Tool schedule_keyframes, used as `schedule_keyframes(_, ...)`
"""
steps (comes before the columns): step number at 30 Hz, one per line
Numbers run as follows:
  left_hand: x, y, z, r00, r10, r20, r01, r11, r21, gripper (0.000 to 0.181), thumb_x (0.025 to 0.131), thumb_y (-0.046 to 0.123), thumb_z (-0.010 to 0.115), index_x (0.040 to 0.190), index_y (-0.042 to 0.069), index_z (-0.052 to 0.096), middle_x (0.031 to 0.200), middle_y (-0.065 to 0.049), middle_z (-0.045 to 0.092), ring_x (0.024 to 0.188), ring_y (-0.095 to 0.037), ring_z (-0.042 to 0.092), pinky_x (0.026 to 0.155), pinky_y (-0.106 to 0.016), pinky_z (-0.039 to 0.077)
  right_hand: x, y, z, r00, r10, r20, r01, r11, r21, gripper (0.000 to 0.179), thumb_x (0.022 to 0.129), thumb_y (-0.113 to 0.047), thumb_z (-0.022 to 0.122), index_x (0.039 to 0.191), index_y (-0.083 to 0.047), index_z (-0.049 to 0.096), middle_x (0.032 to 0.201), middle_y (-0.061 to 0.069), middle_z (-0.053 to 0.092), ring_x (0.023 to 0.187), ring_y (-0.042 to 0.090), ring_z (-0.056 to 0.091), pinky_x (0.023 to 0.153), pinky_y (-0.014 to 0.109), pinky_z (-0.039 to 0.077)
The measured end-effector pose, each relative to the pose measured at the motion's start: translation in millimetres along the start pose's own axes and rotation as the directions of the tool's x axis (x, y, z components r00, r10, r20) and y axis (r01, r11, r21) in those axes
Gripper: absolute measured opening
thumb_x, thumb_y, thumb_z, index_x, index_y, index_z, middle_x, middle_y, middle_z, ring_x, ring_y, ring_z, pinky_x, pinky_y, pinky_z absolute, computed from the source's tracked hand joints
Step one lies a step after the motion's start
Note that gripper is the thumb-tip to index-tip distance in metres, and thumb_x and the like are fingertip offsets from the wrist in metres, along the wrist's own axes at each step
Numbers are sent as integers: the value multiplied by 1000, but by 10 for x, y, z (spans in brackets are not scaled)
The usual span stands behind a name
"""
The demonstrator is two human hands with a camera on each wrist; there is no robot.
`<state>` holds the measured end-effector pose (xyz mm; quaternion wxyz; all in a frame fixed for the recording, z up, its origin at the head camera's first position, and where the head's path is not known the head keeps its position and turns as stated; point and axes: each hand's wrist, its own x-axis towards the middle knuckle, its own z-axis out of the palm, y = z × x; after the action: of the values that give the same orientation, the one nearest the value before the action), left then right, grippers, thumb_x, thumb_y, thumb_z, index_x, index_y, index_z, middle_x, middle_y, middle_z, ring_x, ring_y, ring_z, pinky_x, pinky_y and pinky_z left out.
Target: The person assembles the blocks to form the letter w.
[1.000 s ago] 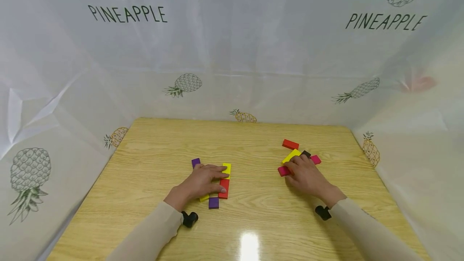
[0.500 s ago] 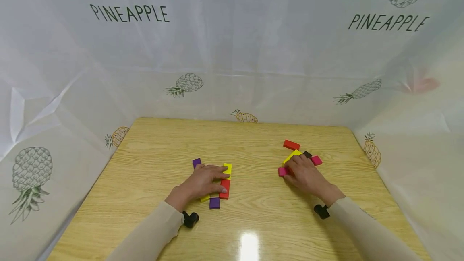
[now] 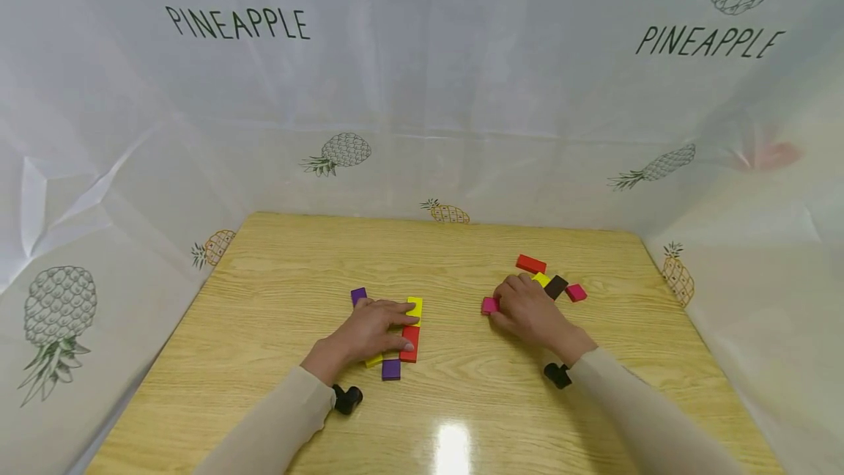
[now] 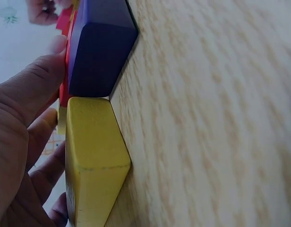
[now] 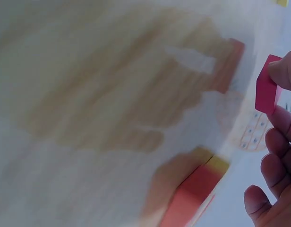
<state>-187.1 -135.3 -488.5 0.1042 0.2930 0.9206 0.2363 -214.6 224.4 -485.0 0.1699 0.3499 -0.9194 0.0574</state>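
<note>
My left hand [image 3: 374, 330] rests over a group of flat wooden blocks, its fingers spread across a yellow block [image 3: 414, 311] and its thumb on a red block [image 3: 410, 344]. A purple block [image 4: 105, 52] and another yellow block [image 4: 96, 151] lie beside the palm in the left wrist view. With thumb and index finger, my right hand [image 3: 532, 315] pinches a pink block [image 5: 267, 87], whose left end shows in the head view. In the right wrist view, a red block [image 5: 192, 194] with a yellow patch behind it lies below that hand.
Behind and right of my right hand lie a red block [image 3: 530, 264], a yellow block [image 3: 541, 279], a black block [image 3: 556, 286] and another pink block [image 3: 576, 292]. The wooden table [image 3: 448, 255] is bordered by a pineapple-print sheet [image 3: 422, 94].
My right hand has moved left with the pink block, away from the black and yellow blocks, uncovering more of the black one. The left hand has stayed in place.
</note>
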Motion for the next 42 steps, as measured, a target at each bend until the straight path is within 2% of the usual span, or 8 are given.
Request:
schedule_keyframes(7,-5,15,-15,1000,-12,5,12,1000,3,53,97,45,74,145,23,67,162,2,51,152,-30,45,114,-58,29,343,-247,37,998,19,54,-20,1000,14,20,95,-24,77,99,-6,70,99,7,62,90,26,50,77,40,45)
schedule_keyframes(12,-4,16,-11,1000,-7,2,7,1000,13,52,98,46,74,145,23,68,161,2,52,151,-29,45,114,-58,30,559,-391,93,994,37,106,-40,999,26,22,97,-27,74,102,-7,69,102,7,63,93,27,50,82,42,47)
schedule_keyframes(18,-1,15,2,1000,-2,-4,2,1000,20,51,98,45,73,144,24,68,161,3,53,150,-27,46,114,-57,31,730,-500,165,987,35,159,-39,999,20,24,100,-30,70,105,-7,70,105,7,63,97,27,51,88,43,48)
schedule_keyframes(32,-8,26,-1,1000,1,-6,-1,999,35,52,97,46,74,144,24,68,160,2,53,149,-27,48,113,-58,32,880,-558,310,990,25,139,-29,999,22,27,100,-34,73,106,-8,72,107,7,64,98,27,54,87,44,50)
schedule_keyframes(42,-10,45,-12,1000,1,-7,-1,999,34,51,97,45,75,143,23,69,160,3,53,149,-27,48,111,-55,33,915,-571,345,982,45,186,-56,997,54,29,102,-35,70,111,-7,70,109,8,62,100,27,51,87,44,48)
